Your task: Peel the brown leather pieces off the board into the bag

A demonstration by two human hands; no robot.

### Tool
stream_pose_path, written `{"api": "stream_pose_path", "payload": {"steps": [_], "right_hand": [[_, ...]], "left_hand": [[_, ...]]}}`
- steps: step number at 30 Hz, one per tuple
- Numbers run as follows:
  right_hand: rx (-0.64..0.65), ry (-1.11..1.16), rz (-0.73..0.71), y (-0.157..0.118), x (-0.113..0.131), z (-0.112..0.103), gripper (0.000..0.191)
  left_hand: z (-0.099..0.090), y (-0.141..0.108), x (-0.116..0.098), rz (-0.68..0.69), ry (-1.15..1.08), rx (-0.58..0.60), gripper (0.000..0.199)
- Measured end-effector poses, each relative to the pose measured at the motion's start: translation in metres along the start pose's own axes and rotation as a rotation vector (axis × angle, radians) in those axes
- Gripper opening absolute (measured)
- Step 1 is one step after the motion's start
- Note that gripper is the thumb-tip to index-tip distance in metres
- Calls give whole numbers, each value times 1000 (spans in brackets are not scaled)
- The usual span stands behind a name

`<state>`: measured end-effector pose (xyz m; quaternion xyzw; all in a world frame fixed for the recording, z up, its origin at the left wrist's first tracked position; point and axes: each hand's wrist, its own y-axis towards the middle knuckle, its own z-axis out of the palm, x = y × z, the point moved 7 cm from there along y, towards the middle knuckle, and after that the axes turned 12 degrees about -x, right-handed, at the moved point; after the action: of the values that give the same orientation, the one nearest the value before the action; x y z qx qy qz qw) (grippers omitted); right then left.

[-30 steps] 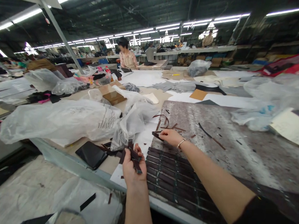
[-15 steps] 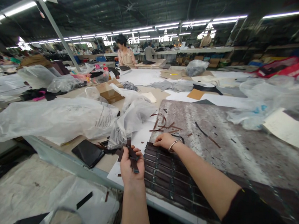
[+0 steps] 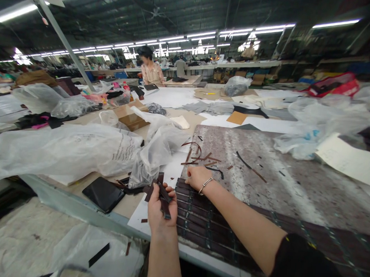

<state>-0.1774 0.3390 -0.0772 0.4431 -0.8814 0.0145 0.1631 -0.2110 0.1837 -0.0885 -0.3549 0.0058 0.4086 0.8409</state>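
Observation:
My left hand [image 3: 163, 210] is closed around several short dark brown strips [image 3: 165, 206], palm up, beside the board's left edge. My right hand [image 3: 198, 179] has its thumb and fingers pinched together at the far left corner of the rows of dark brown strips [image 3: 196, 210]. Whatever is between those fingertips, if anything, is hidden. These rows lie side by side along the near edge of a worn, stained board [image 3: 248, 171], with greenish bands crossing them.
Thin brown scraps [image 3: 210, 160] and a bent black strip [image 3: 217, 172] lie beyond my right hand. Clear plastic bags [image 3: 109, 150] are heaped to the left, near a black tablet-like slab [image 3: 103, 194]. A person [image 3: 151, 69] stands across the tables.
The whole view has shifted slightly left. My right hand stays by the strips' corner, its fingers more curled and its wrist a little farther left. My left hand still holds its strips.

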Motion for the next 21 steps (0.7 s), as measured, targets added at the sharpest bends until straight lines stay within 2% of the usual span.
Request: {"api": "stream_pose_path", "payload": {"steps": [3,5,11,13,16,18,19,21], "right_hand": [[-31,-50,-158,-9,12,1,16],[-28,-76,-238,-15,19,2,20],[64,-14,-259,-17,21,-6,15],[58,153,-194,-14,13,-17,20],[41,730,84,-14,-6,-30,34],[101,1068,234,-19,-9,-29,37],[134,1147,244,-22,-7,-29,37],[145,1142,170,-25,1,-30,32]], "left_hand": [[-1,1,2,-1,41,-18,8],[0,2,5,-11,79,-21,10],[4,-2,17,12,247,-6,10],[4,-3,21,18,299,-16,10],[5,-4,26,19,355,-9,11],[6,-4,30,12,386,-2,13],[6,-4,32,3,402,9,14],[8,-5,38,-22,434,48,15]]}}
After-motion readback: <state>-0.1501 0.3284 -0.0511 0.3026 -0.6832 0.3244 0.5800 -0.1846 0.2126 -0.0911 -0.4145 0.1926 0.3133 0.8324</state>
